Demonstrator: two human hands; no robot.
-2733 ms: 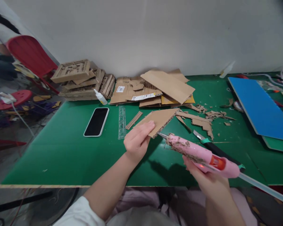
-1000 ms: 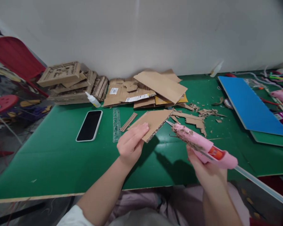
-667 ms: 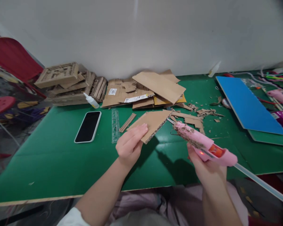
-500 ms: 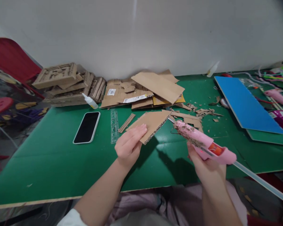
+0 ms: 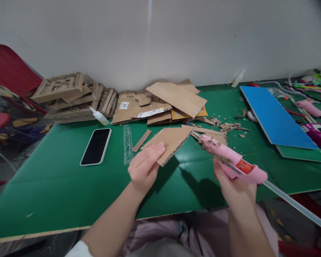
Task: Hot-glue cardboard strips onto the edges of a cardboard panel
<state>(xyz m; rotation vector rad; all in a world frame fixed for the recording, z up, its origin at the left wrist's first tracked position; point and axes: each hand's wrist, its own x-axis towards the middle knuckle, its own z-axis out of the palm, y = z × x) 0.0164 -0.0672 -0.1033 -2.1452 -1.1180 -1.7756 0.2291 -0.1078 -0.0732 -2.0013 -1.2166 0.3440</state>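
Note:
My left hand (image 5: pixel 146 162) grips a flat piece of cardboard (image 5: pixel 173 141), fingers on top, holding it tilted above the table with its corrugated edge towards the right. In my right hand (image 5: pixel 232 185) is a pink hot glue gun (image 5: pixel 224 153), smeared with brown cardboard scraps around its front. A long clear glue stick (image 5: pixel 296 205) sticks out of its back. The metal nozzle (image 5: pixel 195 134) is at the far right corner of the cardboard's edge; whether it touches, I cannot tell. My right fingers are partly hidden behind the gun's handle.
Behind lie stacked cardboard sheets (image 5: pixel 176 98), a pile of cardboard frames (image 5: pixel 61 87) and a glue bottle (image 5: pixel 100 117). A phone (image 5: pixel 96 146), clear ruler (image 5: pixel 127 146) and cardboard strip (image 5: pixel 142 140) lie left. Torn scraps (image 5: pixel 232 126) and a blue board (image 5: pixel 278 117) are right.
The view has shifted slightly, moving the table things a little to the left. Both hands keep their holds, and the nozzle stays by the cardboard's far corner.

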